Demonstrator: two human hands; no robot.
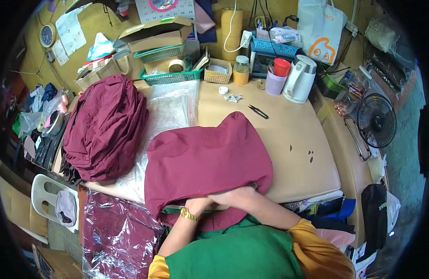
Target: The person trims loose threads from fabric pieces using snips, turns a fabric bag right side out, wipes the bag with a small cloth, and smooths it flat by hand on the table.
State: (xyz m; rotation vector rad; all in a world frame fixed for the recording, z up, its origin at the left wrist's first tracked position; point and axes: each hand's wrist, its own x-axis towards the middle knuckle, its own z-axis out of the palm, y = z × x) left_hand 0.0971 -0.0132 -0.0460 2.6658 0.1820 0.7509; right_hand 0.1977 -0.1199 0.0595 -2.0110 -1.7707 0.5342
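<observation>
A maroon cloth piece (207,160), sewn like a bag or garment, lies bunched on the table's near edge in front of me. My left hand (199,204), with a gold watch on the wrist, reaches in under its near edge. My right hand (233,196) goes into the same opening from the right, and the two hands meet or cross there. Cloth covers the fingers of both, so their grip is hidden. Left of this piece stands a large pile of maroon cloth (105,130). Beyond it, small black thread snips (258,111) lie on the table.
Clear plastic bags (172,109) lie beside the pile. Along the back stand a green basket (170,77), a lidded jar (241,70), a purple cup (275,83) and a white kettle (300,80). A black fan (376,120) is at right. Plastic-wrapped maroon cloth (117,232) sits low left.
</observation>
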